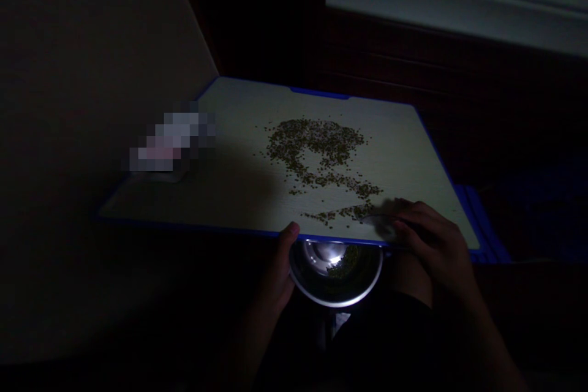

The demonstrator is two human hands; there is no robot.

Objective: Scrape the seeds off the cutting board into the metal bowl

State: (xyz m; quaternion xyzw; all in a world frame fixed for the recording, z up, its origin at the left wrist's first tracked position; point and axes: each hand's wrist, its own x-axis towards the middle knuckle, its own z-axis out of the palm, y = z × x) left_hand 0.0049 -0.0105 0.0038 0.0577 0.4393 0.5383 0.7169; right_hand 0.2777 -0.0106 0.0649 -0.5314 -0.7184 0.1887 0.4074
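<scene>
Many small greenish-brown beans (316,141) are spread on a pale, blue-rimmed tabletop (220,196), with a narrow trail near its front edge. My right hand (432,239) is closed on the handle of what looks like a spoon (374,218), its tip touching the beans in that trail. Just below the front edge is a shiny metal bowl (337,301), partly hidden by the tabletop, with a small heap of green beans inside. My left hand (280,269) grips the bowl's left side, thumb up at the table's edge; its other fingers are mostly hidden.
A blurred-out, pale item (169,141) lies at the table's left side. Behind it rises a plain wall or panel (92,43). My knee (411,282) is under the front edge, near the bowl. A light ledge (450,6) crosses the dark background; blue material (478,220) shows at right.
</scene>
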